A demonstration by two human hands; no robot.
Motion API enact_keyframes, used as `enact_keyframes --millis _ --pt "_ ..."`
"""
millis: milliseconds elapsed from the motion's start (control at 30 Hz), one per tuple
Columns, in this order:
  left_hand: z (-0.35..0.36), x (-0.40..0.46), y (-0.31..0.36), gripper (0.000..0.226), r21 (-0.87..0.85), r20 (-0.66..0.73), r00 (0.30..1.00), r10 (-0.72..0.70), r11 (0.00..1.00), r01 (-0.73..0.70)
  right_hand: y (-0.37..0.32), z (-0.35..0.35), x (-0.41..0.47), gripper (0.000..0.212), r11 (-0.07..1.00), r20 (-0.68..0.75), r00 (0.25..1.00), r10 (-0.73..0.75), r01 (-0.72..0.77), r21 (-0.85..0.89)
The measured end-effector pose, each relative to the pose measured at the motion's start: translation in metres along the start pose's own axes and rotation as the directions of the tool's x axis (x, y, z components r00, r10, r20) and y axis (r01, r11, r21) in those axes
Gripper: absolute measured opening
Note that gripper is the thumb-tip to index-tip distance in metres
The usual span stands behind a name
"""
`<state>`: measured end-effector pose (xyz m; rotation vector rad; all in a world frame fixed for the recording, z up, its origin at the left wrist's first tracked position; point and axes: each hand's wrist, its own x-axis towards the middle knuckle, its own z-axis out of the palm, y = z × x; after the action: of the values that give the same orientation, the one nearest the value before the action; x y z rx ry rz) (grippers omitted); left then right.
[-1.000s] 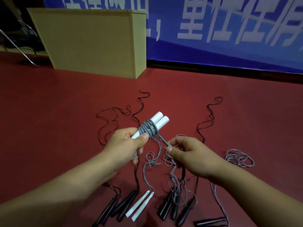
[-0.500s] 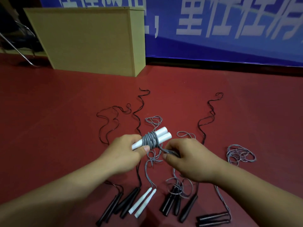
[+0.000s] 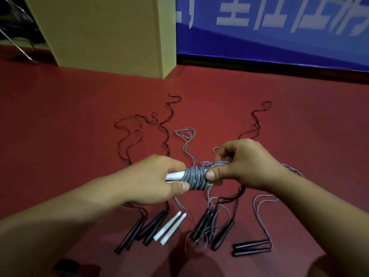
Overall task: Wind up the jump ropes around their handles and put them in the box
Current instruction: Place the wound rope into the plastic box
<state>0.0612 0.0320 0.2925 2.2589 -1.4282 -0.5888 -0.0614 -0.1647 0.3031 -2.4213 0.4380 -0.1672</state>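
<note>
Left hand [image 3: 153, 180] grips white handles [image 3: 175, 175] mid-scene, above floor [image 3: 60, 126]. Grey rope [image 3: 196, 177] coiled tight round handles. Right hand [image 3: 245, 164] pinches rope loop at coil's right end. Other ropes [image 3: 171, 227] lie on floor, near side. Box [image 3: 103, 33] stands far left.

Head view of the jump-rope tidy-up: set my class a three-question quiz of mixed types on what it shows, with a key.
1. True or false: the left hand grips the white handles of the rope being wound.
2. Multiple choice: the grey cord coil sits (A) in the cardboard box, (B) around the held handles between both hands, (C) flat on the red floor.
3. Short answer: what colour is the pair of handles lying on the floor nearest below the left hand?

Key: 1 true. 2 B; the right hand pinches the cord's end loop. 3 white.
</note>
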Motion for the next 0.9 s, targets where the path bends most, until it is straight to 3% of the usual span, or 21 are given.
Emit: enact_keyframes --millis 133,300,400,567,633,667,767,900 --pt "-0.001 0.001 0.004 0.024 -0.002 0.036 0.999 0.016 1.0 -0.016 -0.001 -0.001 -0.003 0.026 0.931 0.13 0.991 0.0 -0.048 0.363" --pt "-0.001 0.0 0.008 0.026 -0.098 0.126 0.992 0.002 0.995 0.01 0.003 0.0 -0.005 0.015 0.853 0.192 0.98 -0.045 -0.063 0.518" --pt "-0.002 -0.003 0.01 0.02 -0.24 0.217 0.976 0.022 0.97 0.032 0.005 -0.001 -0.007 0.016 0.838 0.212 0.976 -0.05 -0.074 0.541" --pt "-0.008 -0.01 0.012 0.022 -0.589 0.345 0.929 0.132 0.802 0.104 0.007 -0.005 -0.005 0.03 0.704 0.244 0.969 -0.045 -0.143 0.696" --pt "-0.009 -0.01 0.012 0.012 -0.658 0.338 0.924 0.177 0.747 0.097 0.006 -0.007 -0.005 0.034 0.652 0.241 0.969 -0.056 -0.147 0.744" --pt "-0.009 -0.009 0.01 0.018 -0.681 0.333 0.923 0.195 0.726 0.092 0.004 -0.007 -0.005 0.034 0.636 0.244 0.967 -0.067 -0.148 0.758" --pt "-0.009 -0.008 0.008 0.029 -0.769 0.319 0.917 0.24 0.631 0.102 -0.003 -0.007 -0.007 0.013 0.613 0.242 0.968 -0.068 -0.151 0.776" --pt "-0.005 -0.004 0.005 0.045 -0.873 0.207 0.951 0.231 0.481 0.074 -0.008 -0.002 -0.006 0.026 0.63 0.234 0.972 -0.02 -0.169 0.758"
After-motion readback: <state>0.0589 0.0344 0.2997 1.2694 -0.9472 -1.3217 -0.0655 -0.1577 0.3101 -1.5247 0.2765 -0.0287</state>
